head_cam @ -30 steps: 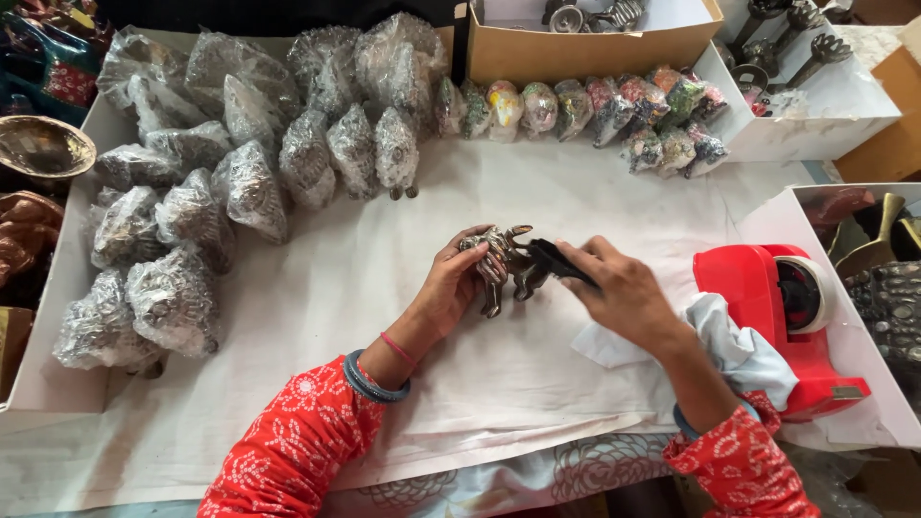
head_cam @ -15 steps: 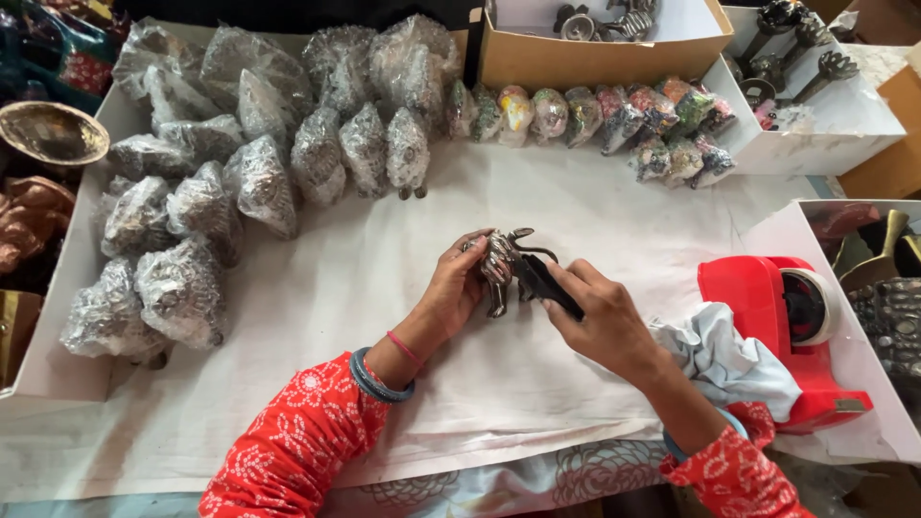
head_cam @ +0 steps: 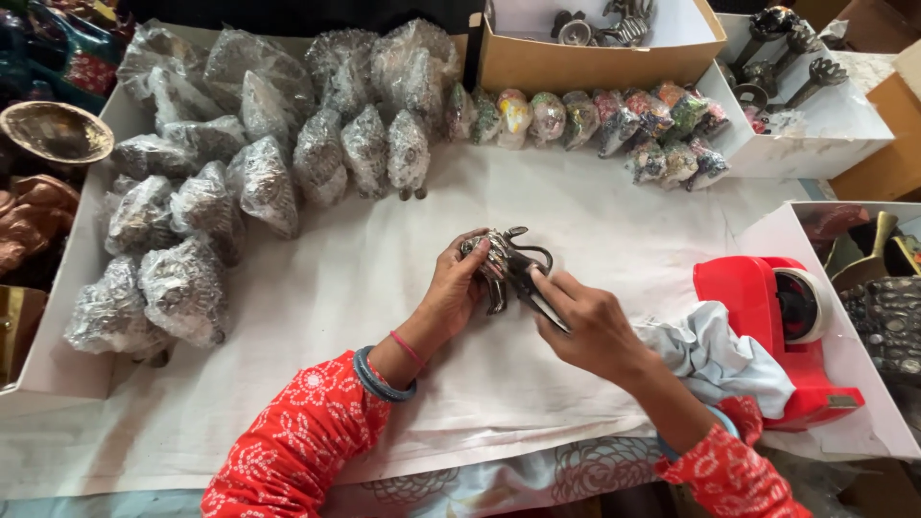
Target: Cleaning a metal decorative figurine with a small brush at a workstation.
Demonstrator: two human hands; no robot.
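Note:
A small dark metal animal figurine (head_cam: 499,257) is held above the white sheet (head_cam: 345,288) at the middle of the table. My left hand (head_cam: 454,291) grips it from the left, fingers wrapped around its body. My right hand (head_cam: 587,326) holds a slim dark tool (head_cam: 533,288) pressed against the figurine's right side. Both sleeves are red with a white pattern; the left wrist carries a blue bangle and a red thread.
Several plastic-wrapped metal figurines (head_cam: 240,144) are heaped at the far left. A row of coloured wrapped pieces (head_cam: 614,120) lines the back. A cardboard box (head_cam: 595,48) stands behind. A red tape dispenser (head_cam: 777,326) and a pale cloth (head_cam: 710,355) lie right.
The figurine and both hands have stayed at the table's middle, with my right hand shifting the tool slightly along the figurine. The camera view has drifted a little.

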